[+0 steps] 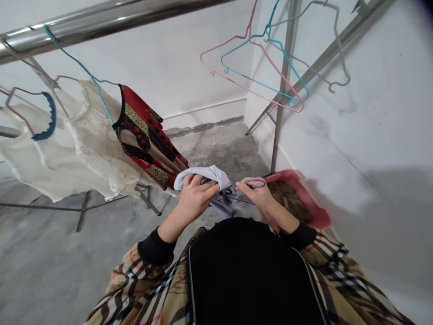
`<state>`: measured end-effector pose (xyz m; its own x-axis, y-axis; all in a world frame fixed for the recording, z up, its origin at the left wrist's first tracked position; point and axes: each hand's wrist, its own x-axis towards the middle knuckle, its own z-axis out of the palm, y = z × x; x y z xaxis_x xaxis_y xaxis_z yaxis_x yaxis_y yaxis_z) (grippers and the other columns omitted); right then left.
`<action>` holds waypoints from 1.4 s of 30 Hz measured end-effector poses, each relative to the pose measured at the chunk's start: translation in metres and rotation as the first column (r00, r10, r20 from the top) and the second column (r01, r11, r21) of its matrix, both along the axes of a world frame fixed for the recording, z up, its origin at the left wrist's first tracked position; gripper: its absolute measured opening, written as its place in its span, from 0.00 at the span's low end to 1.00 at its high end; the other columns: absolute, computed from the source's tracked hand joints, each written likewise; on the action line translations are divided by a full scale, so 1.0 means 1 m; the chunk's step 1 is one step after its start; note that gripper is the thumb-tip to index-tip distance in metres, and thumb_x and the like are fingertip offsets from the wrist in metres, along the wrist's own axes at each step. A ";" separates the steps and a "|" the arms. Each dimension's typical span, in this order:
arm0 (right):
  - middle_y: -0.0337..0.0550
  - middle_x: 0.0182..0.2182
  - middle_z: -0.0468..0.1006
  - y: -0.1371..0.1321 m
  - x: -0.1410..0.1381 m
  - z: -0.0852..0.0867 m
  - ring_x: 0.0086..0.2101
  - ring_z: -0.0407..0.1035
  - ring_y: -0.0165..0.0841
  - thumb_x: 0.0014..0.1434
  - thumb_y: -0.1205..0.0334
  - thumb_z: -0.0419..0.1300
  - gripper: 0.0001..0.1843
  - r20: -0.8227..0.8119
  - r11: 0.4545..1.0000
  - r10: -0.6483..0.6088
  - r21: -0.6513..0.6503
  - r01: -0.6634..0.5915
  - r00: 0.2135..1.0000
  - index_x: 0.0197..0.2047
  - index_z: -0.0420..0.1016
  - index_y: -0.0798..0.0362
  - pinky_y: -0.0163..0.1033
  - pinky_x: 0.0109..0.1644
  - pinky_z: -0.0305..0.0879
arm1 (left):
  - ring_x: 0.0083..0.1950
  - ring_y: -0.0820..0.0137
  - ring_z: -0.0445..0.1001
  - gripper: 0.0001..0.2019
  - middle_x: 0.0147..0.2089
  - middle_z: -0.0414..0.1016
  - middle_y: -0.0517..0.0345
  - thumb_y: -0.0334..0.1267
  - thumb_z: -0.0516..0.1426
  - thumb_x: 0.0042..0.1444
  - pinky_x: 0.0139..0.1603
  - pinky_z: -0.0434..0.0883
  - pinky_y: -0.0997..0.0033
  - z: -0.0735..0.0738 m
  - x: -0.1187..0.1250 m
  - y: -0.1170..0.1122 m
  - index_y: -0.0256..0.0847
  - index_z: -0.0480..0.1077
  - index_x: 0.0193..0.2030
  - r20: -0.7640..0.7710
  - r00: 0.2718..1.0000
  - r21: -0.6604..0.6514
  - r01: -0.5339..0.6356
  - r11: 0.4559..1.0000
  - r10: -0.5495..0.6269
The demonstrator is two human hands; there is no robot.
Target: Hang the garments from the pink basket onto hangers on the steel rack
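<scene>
Both hands are clamped on my feed from the head camera. The left hand (194, 203) wraps its fingers around a white cloth (203, 175), and the right hand (255, 193) pinches a purple wire hanger (257, 183) between thumb and fingers. Cloth and hanger sit close together in front of the chest, above a concrete floor (67, 253). Just beside the right hand, a pink basket (297, 180) holds something brown (289, 201). To the left, a red patterned garment (145, 135) and white lace garment (98, 135) hang from a steel rail (101, 20). A pink hanger (275, 72) hangs at upper right.
</scene>
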<state>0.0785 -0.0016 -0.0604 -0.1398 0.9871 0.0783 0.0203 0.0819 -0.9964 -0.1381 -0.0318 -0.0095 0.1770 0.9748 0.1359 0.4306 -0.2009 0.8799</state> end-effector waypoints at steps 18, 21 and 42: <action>0.42 0.32 0.77 -0.014 0.009 -0.056 0.33 0.70 0.31 0.61 0.52 0.58 0.12 0.343 0.994 0.104 -0.005 -0.109 0.934 0.37 0.76 0.52 0.36 0.36 0.68 | 0.36 0.71 0.74 0.09 0.39 0.80 0.59 0.35 0.53 0.63 0.31 0.62 0.72 0.033 -0.004 0.018 0.47 0.75 0.44 -0.685 0.628 0.606 0.208 0.768 0.370; 0.44 0.44 0.76 -0.008 -0.010 -0.066 0.41 0.72 0.34 0.63 0.53 0.58 0.15 0.307 0.979 0.195 -0.115 -0.167 0.931 0.47 0.73 0.54 0.41 0.43 0.71 | 0.35 0.71 0.74 0.09 0.38 0.80 0.59 0.35 0.53 0.63 0.32 0.63 0.73 0.039 0.004 0.017 0.46 0.75 0.43 -0.669 0.651 0.630 0.240 0.739 0.359; 0.38 0.19 0.74 0.058 0.053 -0.105 0.22 0.67 0.31 0.41 0.54 0.57 0.12 -0.103 0.840 -0.382 -0.453 0.298 0.918 0.27 0.75 0.52 0.35 0.25 0.59 | 0.38 0.72 0.78 0.08 0.39 0.80 0.54 0.34 0.58 0.60 0.40 0.73 0.78 -0.040 -0.071 0.025 0.41 0.77 0.43 -0.406 0.877 0.570 0.022 0.821 0.258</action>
